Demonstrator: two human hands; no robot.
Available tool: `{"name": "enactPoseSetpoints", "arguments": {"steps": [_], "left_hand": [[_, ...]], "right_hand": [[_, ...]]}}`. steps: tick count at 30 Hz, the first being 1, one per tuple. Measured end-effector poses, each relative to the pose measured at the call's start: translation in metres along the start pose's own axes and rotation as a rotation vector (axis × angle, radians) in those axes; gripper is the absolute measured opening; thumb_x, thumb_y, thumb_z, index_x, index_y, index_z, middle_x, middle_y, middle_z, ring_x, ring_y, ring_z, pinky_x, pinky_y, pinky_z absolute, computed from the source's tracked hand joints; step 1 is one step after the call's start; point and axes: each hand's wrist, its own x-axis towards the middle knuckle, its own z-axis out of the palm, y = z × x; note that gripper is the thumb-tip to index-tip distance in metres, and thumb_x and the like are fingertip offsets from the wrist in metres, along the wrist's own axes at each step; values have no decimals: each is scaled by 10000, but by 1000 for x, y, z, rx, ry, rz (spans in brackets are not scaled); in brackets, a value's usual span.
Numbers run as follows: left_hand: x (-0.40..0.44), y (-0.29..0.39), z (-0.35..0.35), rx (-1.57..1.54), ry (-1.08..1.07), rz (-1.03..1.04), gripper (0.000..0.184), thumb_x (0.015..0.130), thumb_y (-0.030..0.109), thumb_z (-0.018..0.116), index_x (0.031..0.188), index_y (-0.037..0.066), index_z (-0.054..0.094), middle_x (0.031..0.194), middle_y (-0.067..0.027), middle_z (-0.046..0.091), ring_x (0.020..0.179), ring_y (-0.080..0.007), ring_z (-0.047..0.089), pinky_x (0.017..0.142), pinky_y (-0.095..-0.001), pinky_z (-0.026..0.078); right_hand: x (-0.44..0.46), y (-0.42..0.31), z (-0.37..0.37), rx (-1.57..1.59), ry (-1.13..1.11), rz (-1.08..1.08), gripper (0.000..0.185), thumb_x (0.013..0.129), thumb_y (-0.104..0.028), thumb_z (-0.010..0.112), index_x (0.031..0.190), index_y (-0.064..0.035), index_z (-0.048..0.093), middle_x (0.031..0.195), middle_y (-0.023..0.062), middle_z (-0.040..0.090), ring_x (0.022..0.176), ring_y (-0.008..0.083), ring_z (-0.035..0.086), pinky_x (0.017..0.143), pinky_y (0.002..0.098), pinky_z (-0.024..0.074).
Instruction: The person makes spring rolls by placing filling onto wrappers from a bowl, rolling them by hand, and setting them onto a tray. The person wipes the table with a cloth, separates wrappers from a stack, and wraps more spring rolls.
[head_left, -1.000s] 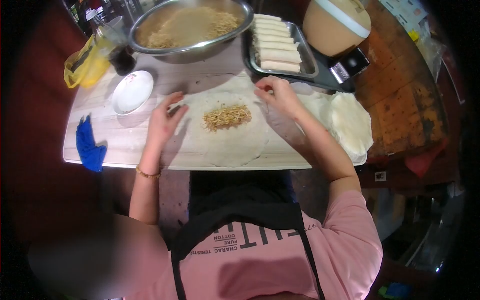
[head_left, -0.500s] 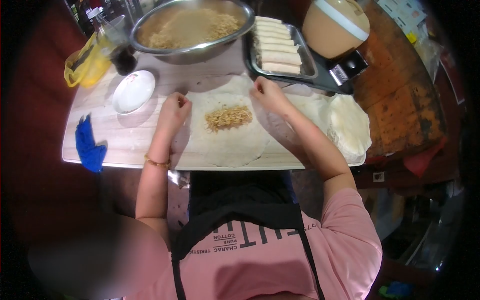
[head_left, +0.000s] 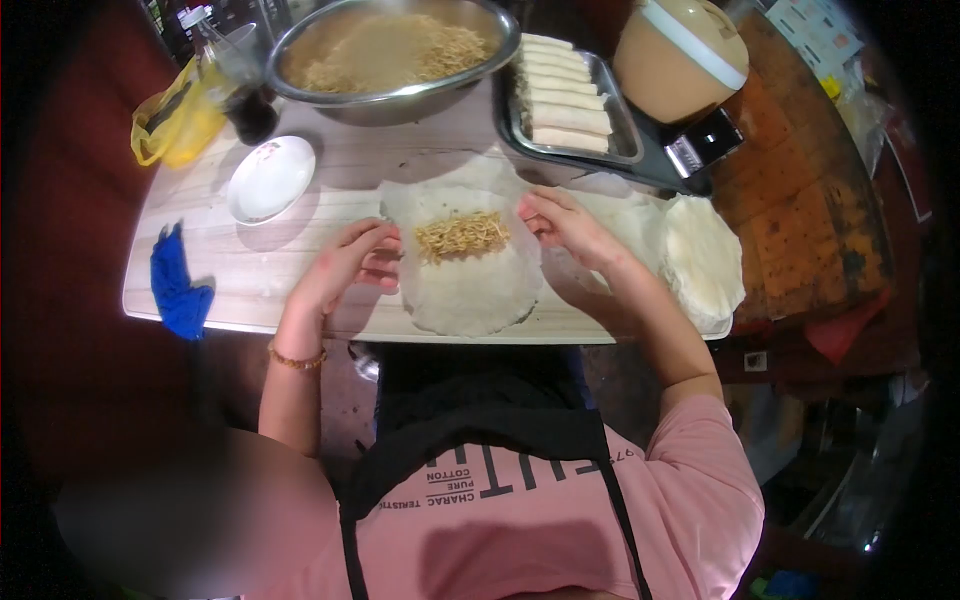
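A thin pale wrapper [head_left: 470, 295] lies on the table with a strip of noodle-like filling [head_left: 462, 237] across its middle. Beside its left edge is my left hand [head_left: 350, 265], fingers bent and apart, holding nothing visible. My right hand [head_left: 568, 228] rests its curled fingertips at the wrapper's upper right edge, with small gaps between the fingers. The wrapper's sides look turned inward toward the filling. To the right of my right forearm lies a stack of round pale wrappers [head_left: 703, 258].
Behind are a metal bowl of filling [head_left: 400, 60], a tray of finished rolls [head_left: 625, 140] and a tan container [head_left: 680, 60]. A white dish [head_left: 272, 180], a blue cloth [head_left: 180, 285], a dark bottle [head_left: 250, 115] and a yellow bag [head_left: 180, 125] are at left.
Both hands have come down toward me along the wrapper's sides. The left hand's closed fingers have spread, and the right hand's have loosened. The wrapper now looks narrower at its sides.
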Motion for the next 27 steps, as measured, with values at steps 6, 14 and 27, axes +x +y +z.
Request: {"name": "enactPoseSetpoints", "arguments": {"steps": [6, 14, 27], "left_hand": [[23, -18, 6, 145, -244, 314, 209, 972, 66, 539, 1119, -30, 652, 1053, -72, 639, 922, -175, 659, 875, -289, 542], [19, -7, 23, 791, -105, 810, 188, 910, 66, 663, 1092, 21, 646, 1253, -136, 630, 915, -199, 644, 814, -309, 525], [24, -16, 36, 791, -92, 831, 441, 846, 78, 713, 1255, 17, 560, 904, -156, 627, 793, -316, 633, 715, -398, 513]], "right_hand": [[-1, 7, 16, -41, -122, -199, 152, 966, -146, 602, 1069, -57, 669, 934, -20, 631, 871, 79, 585, 725, 229, 495], [5, 14, 15, -739, -24, -838, 211, 917, -112, 641, 1117, -47, 652, 1282, 168, 591, 1007, 318, 647, 871, 376, 517], [-9, 17, 32, -798, -2, -794, 428, 879, -64, 700, 1279, -53, 547, 1272, 181, 604, 994, 326, 630, 898, 381, 506]]}}
